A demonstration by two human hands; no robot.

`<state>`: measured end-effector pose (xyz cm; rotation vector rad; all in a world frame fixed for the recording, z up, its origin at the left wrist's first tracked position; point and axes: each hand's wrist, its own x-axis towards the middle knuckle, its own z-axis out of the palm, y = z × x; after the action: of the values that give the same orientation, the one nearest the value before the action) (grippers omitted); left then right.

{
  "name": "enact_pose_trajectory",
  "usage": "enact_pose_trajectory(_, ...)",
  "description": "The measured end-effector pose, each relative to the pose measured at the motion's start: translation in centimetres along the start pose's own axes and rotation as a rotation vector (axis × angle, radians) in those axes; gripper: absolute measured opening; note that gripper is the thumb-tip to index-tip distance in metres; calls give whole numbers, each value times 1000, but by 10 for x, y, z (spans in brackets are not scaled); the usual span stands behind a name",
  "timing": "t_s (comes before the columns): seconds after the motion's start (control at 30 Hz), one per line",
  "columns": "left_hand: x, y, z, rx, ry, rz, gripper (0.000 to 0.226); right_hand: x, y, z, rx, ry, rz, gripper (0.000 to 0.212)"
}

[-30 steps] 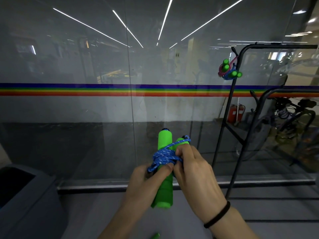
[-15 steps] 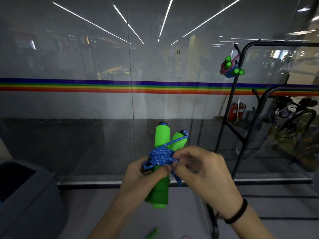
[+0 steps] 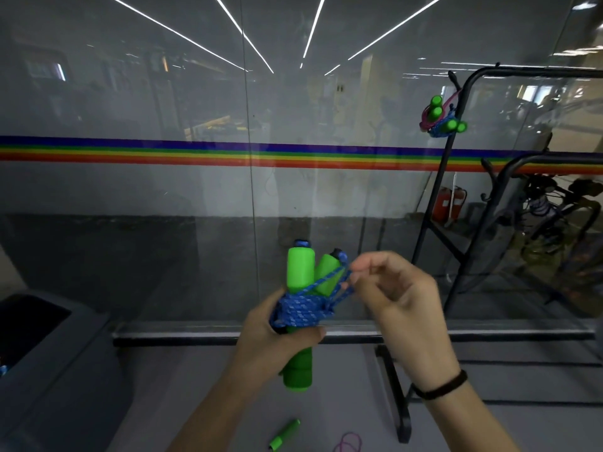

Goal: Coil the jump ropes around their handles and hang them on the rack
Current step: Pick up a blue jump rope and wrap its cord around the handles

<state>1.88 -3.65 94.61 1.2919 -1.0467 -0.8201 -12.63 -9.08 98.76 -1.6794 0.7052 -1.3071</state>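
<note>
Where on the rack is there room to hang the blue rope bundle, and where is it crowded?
Crowded: the upper corner hook, where two coiled bundles already hang. Free for the blue rope bundle: the rack's top bar right of them, and the lower frame's hook, which looks bare.

Dim, cool indoor light. Ceiling light strips mirror as hard white streaks on the glass wall, over hazy reflections. The jump rope reads sharp and vivid green; the right hand is smeared by motion blur. Wide-angle distortion bows the bars of the rack near the right edge.
</note>
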Motion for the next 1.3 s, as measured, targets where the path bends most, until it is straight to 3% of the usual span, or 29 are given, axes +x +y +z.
enact_pose_trajectory(0.4,10,-17,-12,-67,28,-159,27,-5,-17,-5,78,-67,-85,18)
enact_pose_trajectory(0.53,11,-22,-12,-100,31,-200,45,-2,-19,-6,149,-44,-66,11)
enact_pose_trajectory(0.6,13,-23,-11,-133,20,-228,45,3,-15,-6,109,-54,-43,15)
enact_pose_trajectory(0.73,13,-17,-4,-251,-79,-285,25,10,-4,1,-32,-53,23,19)
enact_pose_trajectory(0.97,21,-21,-4,-325,-78,-298,49,15,4,10,-147,-43,5,4)
enact_pose_trajectory(1.07,24,-23,-8,-310,-53,-320,52,17,0,13,-192,-22,-3,11)
enact_pose_trajectory(1.2,34,-32,-8,-389,-93,-395,39,29,3,4,-205,60,-25,17)
enact_pose_trajectory(1.3,42,-42,1,-387,-162,-392,48,31,7,3,-200,12,-13,13)
